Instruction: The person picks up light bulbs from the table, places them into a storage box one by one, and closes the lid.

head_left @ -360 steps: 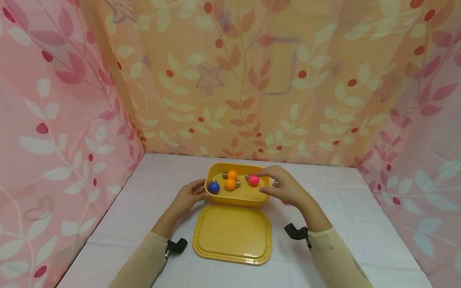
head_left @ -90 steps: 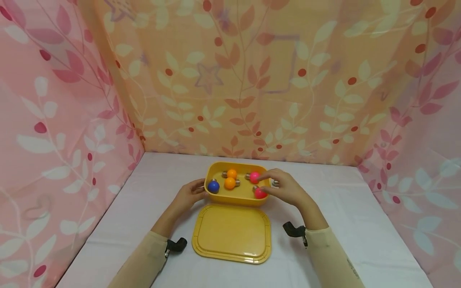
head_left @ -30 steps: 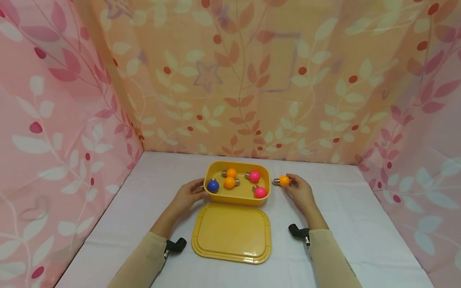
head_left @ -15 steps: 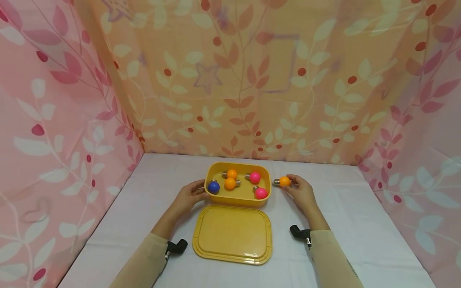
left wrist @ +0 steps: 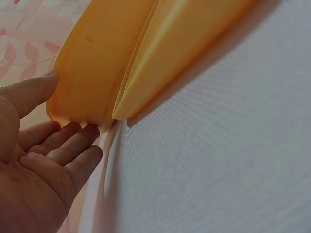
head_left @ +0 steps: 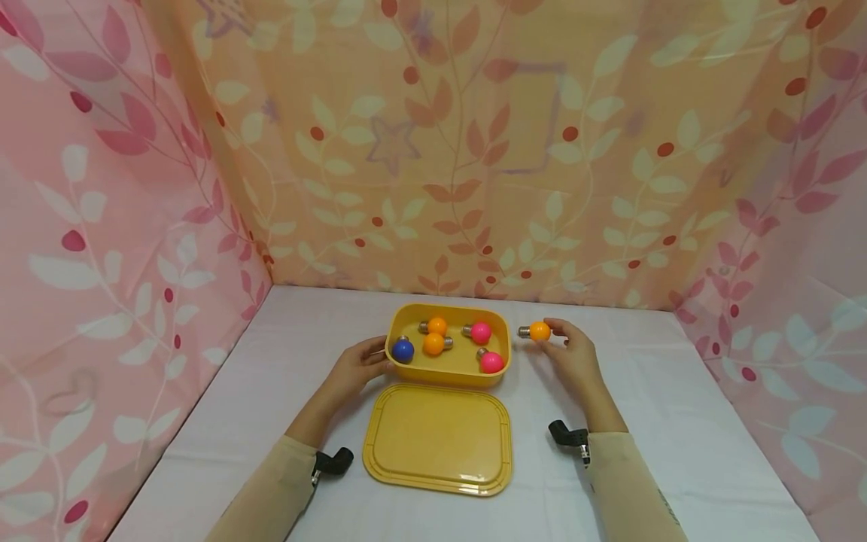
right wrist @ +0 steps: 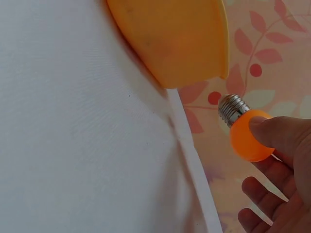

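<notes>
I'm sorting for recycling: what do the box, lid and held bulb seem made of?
Box: probably satin plastic, with smooth, rounded walls.
Lid: likely plastic too, glossy, given the bright glints.
Bulb: smooth orange globe, plastic or glass, unclear; base apparently metal, shiny, silvery and threaded.

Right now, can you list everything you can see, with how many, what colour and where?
Box: 1, yellow, on the table, lid off
Lid: 1, yellow, flat on the table in front of the box
Loose orange bulbs: 2, orange, inside the box
Pink bulbs: 2, pink, inside the box's right side
Blue bulb: 1, blue, box's near left corner
Held orange bulb: 1, orange, right of the box, in the right hand
Table: 1, white covering, under everything
Leafy backdrop: yellow-orange behind, pink at both sides
Wrist devices: 2, black, one at each cuff
Sleeves: 2, beige, on both arms
Left hand: 1, bare, touching the box's left end
Right hand: 1, bare, pinching the bulb
</notes>
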A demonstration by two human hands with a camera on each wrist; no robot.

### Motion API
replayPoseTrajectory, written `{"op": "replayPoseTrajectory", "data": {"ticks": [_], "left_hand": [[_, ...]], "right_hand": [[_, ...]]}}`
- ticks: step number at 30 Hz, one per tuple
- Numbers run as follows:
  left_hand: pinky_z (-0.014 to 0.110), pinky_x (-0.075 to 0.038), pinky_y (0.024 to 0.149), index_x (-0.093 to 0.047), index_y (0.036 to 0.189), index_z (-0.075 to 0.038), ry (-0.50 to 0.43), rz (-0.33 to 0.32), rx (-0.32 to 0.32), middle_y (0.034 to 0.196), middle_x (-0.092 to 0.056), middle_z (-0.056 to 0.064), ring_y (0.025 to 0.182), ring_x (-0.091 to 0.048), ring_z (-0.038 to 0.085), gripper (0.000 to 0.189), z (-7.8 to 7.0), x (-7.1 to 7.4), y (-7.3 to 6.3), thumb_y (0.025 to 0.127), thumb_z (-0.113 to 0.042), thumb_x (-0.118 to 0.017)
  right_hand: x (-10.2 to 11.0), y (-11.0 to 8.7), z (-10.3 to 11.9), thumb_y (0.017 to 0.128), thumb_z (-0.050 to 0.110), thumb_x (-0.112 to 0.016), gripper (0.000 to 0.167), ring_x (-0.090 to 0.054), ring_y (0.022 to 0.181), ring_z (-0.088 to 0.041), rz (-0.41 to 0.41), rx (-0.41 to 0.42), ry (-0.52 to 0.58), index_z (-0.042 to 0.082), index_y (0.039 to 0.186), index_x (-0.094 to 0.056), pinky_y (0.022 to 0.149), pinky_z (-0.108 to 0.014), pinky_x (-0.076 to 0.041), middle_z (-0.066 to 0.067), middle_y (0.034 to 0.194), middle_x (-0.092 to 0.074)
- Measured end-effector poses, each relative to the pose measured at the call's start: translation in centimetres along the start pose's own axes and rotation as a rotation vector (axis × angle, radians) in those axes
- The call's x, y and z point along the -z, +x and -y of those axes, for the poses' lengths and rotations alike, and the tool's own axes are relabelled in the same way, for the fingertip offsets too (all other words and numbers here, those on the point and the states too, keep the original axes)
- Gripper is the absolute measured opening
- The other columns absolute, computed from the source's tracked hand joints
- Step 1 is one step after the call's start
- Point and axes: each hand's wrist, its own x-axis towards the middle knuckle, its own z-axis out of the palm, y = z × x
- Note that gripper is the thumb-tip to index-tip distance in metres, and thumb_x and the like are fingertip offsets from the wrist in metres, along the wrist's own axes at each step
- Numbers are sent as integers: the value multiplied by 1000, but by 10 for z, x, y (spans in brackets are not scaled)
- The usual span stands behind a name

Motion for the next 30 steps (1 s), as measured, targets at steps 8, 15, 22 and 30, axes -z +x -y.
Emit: {"op": "replayPoseTrajectory", "data": {"ticks": [8, 15, 22, 30], "left_hand": [[38, -49, 109, -46, 154, -7, -11, 11, 8, 157, -47, 16, 139, -53, 32, 67, 1, 0, 1, 95, -20, -75], [36, -49, 109, -46, 153, -8, -26, 16, 7, 157, -47, 15, 139, -53, 32, 67, -1, 0, 2, 95, -20, -76], [33, -50, 107, -45, 153, -5, -46, 25, 5, 157, -47, 16, 139, -52, 32, 67, 1, 0, 2, 95, -18, -76], [36, -50, 108, -45, 154, -6, -11, 15, 8, 156, -48, 16, 138, -54, 33, 67, -1, 0, 0, 95, -20, -75]], "right_hand": [[7, 0, 17, 93, 33, -79, 52, -54, 126, -36, -42, 78, -36, 11, 138, -63, 111, -56, -41, -13, 136, -64], [12, -4, 35, 91, 40, -79, 56, -54, 126, -36, -49, 119, -11, 13, 137, -63, 109, -58, -41, -12, 138, -63], [12, -11, 55, 90, 35, -81, 54, -55, 125, -32, -44, 198, 16, 12, 136, -65, 106, -56, -42, -9, 136, -65], [8, -17, 70, 89, 34, -82, 51, -54, 125, -30, -20, 231, 29, 15, 134, -66, 108, -55, -42, -6, 136, -64]]}}
